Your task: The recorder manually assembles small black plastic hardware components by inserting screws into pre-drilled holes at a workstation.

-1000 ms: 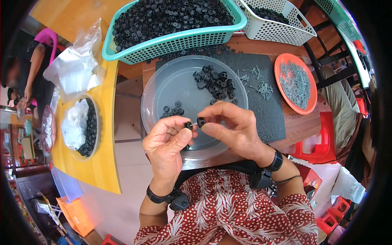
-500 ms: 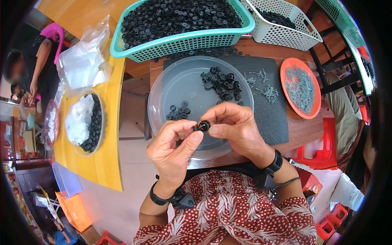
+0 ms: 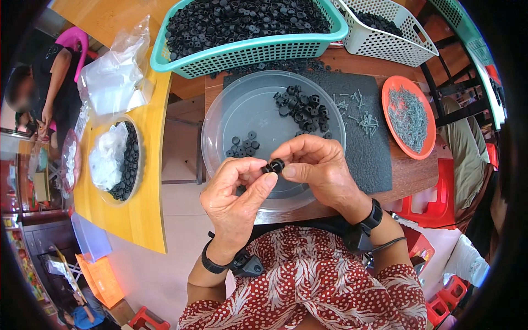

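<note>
Above the near part of a clear round tub (image 3: 209, 126), my left hand (image 3: 234, 190) and my right hand (image 3: 324, 168) meet fingertip to fingertip. Small black round plastic parts (image 3: 276, 165) are pinched between them, the left thumb and forefinger on one side and the right ones on the other. Whether these are one piece or two fitted together I cannot make out. Inside the tub lie a heap of black ring-like parts (image 3: 302, 110) at the far right and a smaller group of black caps (image 3: 242, 146) at the left, partly hidden by my left hand.
A teal basket (image 3: 247, 55) full of black parts and a white basket (image 3: 396, 49) stand behind. Loose screws (image 3: 366, 122) lie on a dark mat (image 3: 363, 170), beside an orange dish (image 3: 388, 115) of screws. Left, a yellow table (image 3: 148, 220) bears another tub (image 3: 140, 159). A person (image 3: 49, 82) sits beyond.
The view has shifted slightly. Both hands keep their pinch on the black parts, which have turned a little between the fingertips.
</note>
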